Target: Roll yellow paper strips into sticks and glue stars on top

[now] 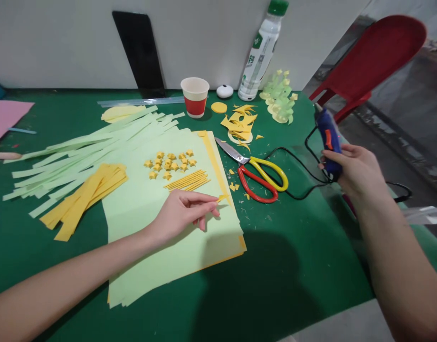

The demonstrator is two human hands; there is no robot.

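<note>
My left hand [188, 211] pinches a small yellow paper piece [223, 197] above a stack of light green paper [150, 270]. Gripped in my right hand [357, 168] at the table's right edge is a blue glue gun [328, 137] with an orange part, its nozzle pointing up. Little yellow paper stars [167, 164] lie on the green stack, and below them a row of thin rolled yellow paper sticks [188, 180]. Scissors [254, 171] with one red and one yellow handle lie between my hands, blades partly on the stack.
Green strips [79, 152] and yellow strips [85, 199] spread leftward. Behind stand a paper cup [194, 97], a bottle [263, 52] and a green paper flower piece [280, 97]. Yellow scraps [240, 123] lie near the cup. A black cord [297, 166] loops rightward; a red chair [378, 61] is beyond.
</note>
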